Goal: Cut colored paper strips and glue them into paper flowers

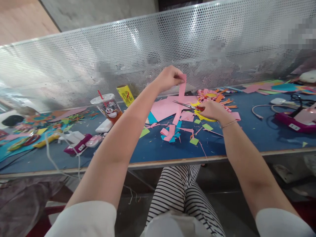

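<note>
Blue tabletop (148,151) beneath pink strip (182,92); perforated screen (133,56) behind.

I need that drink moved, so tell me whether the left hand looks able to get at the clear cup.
Probably not now: the left hand is pinching a pink paper strip. If it were free, the clear cup would likely be within reach, with nothing blocking it from above.

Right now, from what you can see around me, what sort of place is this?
It looks like a paper-craft workspace, perhaps a workshop or classroom: colored paper scraps lie on a long blue table, and the right hand holds yellow-handled scissors.
</note>
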`<state>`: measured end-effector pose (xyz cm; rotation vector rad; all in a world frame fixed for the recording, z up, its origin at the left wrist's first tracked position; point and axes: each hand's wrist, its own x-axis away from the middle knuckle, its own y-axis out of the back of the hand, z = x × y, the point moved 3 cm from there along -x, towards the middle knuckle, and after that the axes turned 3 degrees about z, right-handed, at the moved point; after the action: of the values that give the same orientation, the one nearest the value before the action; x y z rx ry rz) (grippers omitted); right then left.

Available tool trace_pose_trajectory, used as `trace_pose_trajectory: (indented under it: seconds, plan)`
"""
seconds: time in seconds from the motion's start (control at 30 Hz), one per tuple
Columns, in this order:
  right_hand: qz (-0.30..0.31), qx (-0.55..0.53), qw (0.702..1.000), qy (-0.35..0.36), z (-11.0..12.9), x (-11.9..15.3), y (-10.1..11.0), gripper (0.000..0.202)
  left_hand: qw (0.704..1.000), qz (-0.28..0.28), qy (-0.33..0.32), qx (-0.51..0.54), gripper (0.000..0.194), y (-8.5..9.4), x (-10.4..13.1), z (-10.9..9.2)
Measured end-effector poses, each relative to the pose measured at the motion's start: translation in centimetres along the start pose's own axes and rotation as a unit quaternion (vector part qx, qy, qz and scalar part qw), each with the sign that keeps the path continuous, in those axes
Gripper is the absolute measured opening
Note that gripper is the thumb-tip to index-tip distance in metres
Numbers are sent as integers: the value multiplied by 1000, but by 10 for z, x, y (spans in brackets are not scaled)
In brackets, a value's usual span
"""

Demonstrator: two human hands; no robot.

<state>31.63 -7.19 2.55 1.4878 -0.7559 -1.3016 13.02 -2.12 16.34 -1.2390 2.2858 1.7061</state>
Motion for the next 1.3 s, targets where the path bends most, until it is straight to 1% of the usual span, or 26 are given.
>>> trace_pose_trajectory:
  seconds: [0.1, 0.3, 0.43, 0.6, 0.73, 0.87, 1.07, 1.3]
  plan:
    - [-12, 20, 1000, -21, -1, 0, -1, 39, 1000, 0, -2, -7, 2, 0, 0, -1]
    - [-12, 15, 999, -27, 1, -1, -2, 51, 1000, 11, -20, 16, 3, -7, -3, -5]
    - [-8, 5, 1000, -29, 2, 0, 1, 53, 999, 13, -20, 27, 3, -12, -4, -12]
    - [-7, -8, 1000, -22, 3, 0, 0, 55, 999, 29, -24, 2, 3, -14, -6, -21]
    - [-10, -1, 1000, -19, 4, 1, 0, 57, 999, 16, -28, 3, 4, -14, -6, -21]
    - [-13, 8, 1000, -15, 8, 1, 3, 53, 999, -20, -28, 27, 4, -11, -5, -21]
    - [-13, -4, 1000, -11, 10, 2, 6, 43, 999, -18, -35, -18, 7, -4, 1, -28]
    - [-16, -5, 1000, -7, 8, 0, 4, 39, 999, -35, -17, -27, 9, 1, 6, -23]
